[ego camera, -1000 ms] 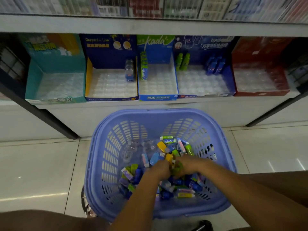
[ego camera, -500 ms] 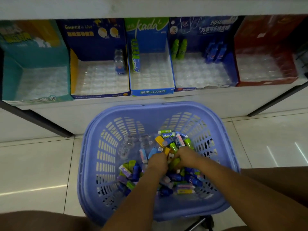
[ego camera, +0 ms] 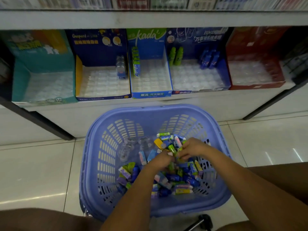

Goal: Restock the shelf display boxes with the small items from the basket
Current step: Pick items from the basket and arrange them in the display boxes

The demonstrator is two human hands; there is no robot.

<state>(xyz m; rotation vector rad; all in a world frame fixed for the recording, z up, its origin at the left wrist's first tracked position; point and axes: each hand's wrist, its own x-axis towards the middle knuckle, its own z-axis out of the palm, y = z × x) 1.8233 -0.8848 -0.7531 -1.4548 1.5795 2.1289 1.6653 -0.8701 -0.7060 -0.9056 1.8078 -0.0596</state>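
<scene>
On shelf, far left: teal cardboard display box (ego camera: pixel 41 70), floor lined with a clear dimpled plastic tray, no stock visible. Next, navy box (ego camera: pixel 100 64) with yellow inner wall; one short column of clear bottles (ego camera: pixel 121 67) against its right wall. Then the narrow blue "kada" box (ego camera: pixel 150 72), a row of green-and-blue packs (ego camera: pixel 135 64) along its left wall. Dark blue box (ego camera: pixel 198 70) holds two green tubes and some blue pieces at the back. Red box (ego camera: pixel 255 64) is rightmost.

Below, on glossy tile: lavender slotted plastic basket (ego camera: pixel 106 155), heaped with small wrapped items (ego camera: pixel 175 179). Left hand (ego camera: pixel 160 161) and right hand (ego camera: pixel 191 148) meet over the heap, both curled on a green tube (ego camera: pixel 172 150); exact grip is probably fingertips, partly hidden.
</scene>
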